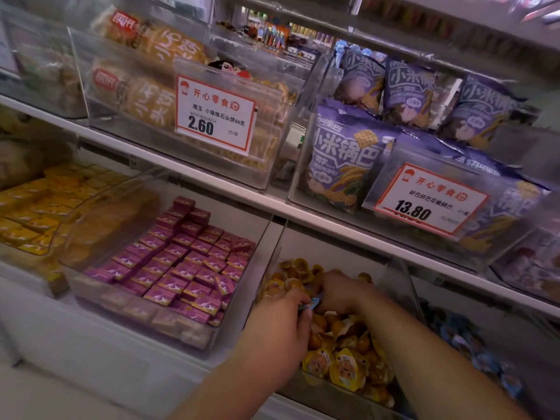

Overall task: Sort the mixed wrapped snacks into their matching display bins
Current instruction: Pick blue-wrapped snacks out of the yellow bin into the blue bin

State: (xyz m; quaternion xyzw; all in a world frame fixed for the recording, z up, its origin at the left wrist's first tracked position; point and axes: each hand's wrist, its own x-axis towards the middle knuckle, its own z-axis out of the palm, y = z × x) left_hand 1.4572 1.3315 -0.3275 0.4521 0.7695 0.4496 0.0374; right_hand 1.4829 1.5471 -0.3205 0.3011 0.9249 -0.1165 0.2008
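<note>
Left hand (280, 316) is pinching a stray blue snack (309, 306) in the yellow-snack bin (407, 286); right hand (339, 291) fingers curled, digging. Next: probably move it to the blue bin (472, 356).

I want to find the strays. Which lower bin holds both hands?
The yellow-snack bin, between the purple-box bin and blue-snack bin; both hands are inside.

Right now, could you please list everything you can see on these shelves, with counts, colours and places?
Yellow wrapped snacks: many, yellow-orange, clear bin under both hands.
Blue wrapped snack: one, blue, between the hands.
Blue snacks: many, bin at lower right.
Purple boxes: many, magenta, lower middle bin.
Yellow boxes: many, lower left bin.
Purple bags: several, upper right bin.
Biscuit packs: at least two, orange-tan, upper left bin.
Price tags: two, white with red border, upper bin fronts.
Left hand: in the yellow bin, pinching the blue snack.
Right hand: curled among the yellow snacks.
</note>
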